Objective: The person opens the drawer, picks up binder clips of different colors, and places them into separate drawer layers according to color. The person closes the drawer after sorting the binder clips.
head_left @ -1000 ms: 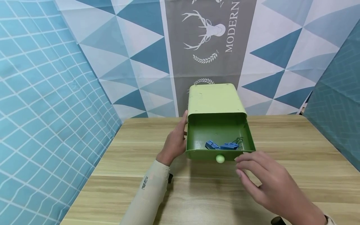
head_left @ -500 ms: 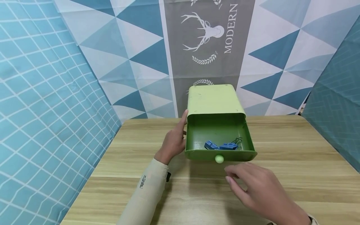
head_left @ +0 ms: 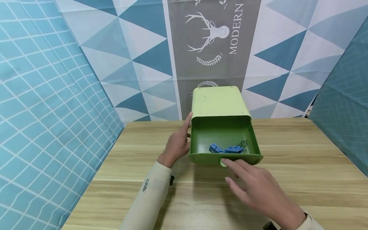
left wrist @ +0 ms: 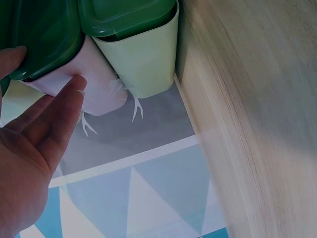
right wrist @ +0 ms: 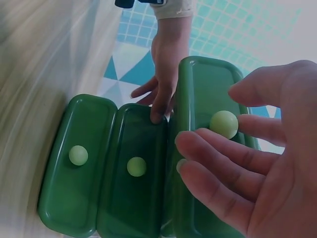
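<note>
A small light green drawer cabinet (head_left: 218,100) stands at the back of the table, its top drawer (head_left: 204,158) pulled out. Inside the drawer lie small blue pieces (head_left: 234,149) with thin dark wire-like parts. My right hand (head_left: 256,185) is at the drawer front, a fingertip over the round pale green knob (right wrist: 224,125). The right wrist view has its fingers spread around that knob, not curled. My left hand (head_left: 176,145) rests against the cabinet's left side with extended fingers; its thumb touches the green front of the middle drawer (right wrist: 131,203).
The lower drawer (right wrist: 74,198) beneath is closed and has a similar knob. The wooden table (head_left: 138,159) extends on both sides of the cabinet. Patterned cloth (head_left: 143,48) hangs behind it, and blue gridded cloth (head_left: 34,111) hangs on the left.
My right hand moved left from the drawer's right front corner, dipped below the front, then rose to the knob. The left hand and drawer stayed in place.
</note>
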The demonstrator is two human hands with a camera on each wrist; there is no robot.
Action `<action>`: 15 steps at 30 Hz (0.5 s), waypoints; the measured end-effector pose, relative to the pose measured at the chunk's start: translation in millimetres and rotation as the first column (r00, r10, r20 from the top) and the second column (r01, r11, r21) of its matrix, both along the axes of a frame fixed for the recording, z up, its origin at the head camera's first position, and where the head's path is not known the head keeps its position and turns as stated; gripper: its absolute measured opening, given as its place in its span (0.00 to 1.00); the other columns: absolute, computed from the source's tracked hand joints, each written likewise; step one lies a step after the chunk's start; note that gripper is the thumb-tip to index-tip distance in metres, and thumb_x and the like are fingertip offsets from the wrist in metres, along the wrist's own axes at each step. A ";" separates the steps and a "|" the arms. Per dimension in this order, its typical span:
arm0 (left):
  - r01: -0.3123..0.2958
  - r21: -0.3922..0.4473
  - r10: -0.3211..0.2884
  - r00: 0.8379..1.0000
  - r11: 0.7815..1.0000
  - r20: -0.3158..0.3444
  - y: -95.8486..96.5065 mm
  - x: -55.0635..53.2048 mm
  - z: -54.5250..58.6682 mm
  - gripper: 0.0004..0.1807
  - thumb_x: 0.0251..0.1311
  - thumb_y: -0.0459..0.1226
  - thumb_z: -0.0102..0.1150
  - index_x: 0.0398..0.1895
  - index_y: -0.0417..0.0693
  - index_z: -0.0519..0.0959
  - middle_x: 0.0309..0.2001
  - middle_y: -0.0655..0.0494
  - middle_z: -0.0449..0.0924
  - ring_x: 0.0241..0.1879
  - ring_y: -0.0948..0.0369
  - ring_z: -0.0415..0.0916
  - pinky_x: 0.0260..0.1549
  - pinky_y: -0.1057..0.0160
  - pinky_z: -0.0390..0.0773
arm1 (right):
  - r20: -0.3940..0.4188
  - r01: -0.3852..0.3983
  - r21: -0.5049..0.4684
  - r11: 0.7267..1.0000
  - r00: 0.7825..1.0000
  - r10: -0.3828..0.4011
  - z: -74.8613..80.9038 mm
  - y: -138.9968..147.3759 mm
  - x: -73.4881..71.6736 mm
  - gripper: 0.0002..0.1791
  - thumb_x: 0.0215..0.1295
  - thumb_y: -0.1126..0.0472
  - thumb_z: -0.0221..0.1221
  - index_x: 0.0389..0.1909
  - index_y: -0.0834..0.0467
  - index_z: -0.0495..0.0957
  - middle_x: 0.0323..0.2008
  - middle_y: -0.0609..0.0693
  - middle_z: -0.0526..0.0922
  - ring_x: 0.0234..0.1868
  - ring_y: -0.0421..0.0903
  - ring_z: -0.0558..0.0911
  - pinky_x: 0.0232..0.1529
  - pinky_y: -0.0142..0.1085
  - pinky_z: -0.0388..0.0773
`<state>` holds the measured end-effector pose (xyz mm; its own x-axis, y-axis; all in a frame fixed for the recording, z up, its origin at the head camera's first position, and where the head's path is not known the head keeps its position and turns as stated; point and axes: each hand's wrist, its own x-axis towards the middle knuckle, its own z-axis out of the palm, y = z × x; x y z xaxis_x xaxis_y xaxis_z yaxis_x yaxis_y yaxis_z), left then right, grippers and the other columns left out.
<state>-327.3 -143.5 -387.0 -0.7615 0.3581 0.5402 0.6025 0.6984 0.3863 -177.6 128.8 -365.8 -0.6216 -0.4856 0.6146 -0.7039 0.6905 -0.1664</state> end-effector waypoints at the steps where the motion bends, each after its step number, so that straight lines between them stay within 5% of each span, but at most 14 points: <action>1: -0.001 -0.001 0.001 1.000 1.000 -0.002 -0.1 -0.1 -0.1 0.62 0.57 0.32 0.70 0.82 0.68 0.35 0.65 0.47 0.75 0.40 0.54 0.87 0.39 0.51 0.82 | 0.013 0.003 0.004 1.000 1.000 -0.003 -0.1 -0.6 -0.2 0.29 0.59 0.56 0.69 0.64 0.48 0.77 0.36 0.38 0.78 0.23 0.28 0.67 0.20 0.26 0.64; 15: 0.006 0.014 -0.006 1.000 1.000 -0.004 -0.1 -1.9 -1.9 0.59 0.60 0.33 0.68 0.82 0.68 0.36 0.67 0.48 0.73 0.39 0.54 0.87 0.40 0.50 0.82 | 0.120 0.035 -0.021 0.999 0.992 -0.033 3.1 -5.8 -2.0 0.27 0.59 0.56 0.70 0.61 0.48 0.79 0.37 0.36 0.77 0.29 0.28 0.73 0.22 0.26 0.69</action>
<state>-329.2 -143.6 -389.0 -0.7572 0.3550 0.5483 0.6081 0.6895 0.3935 -179.6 123.1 -362.7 -0.7071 -0.4496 0.5458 -0.6543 0.7087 -0.2638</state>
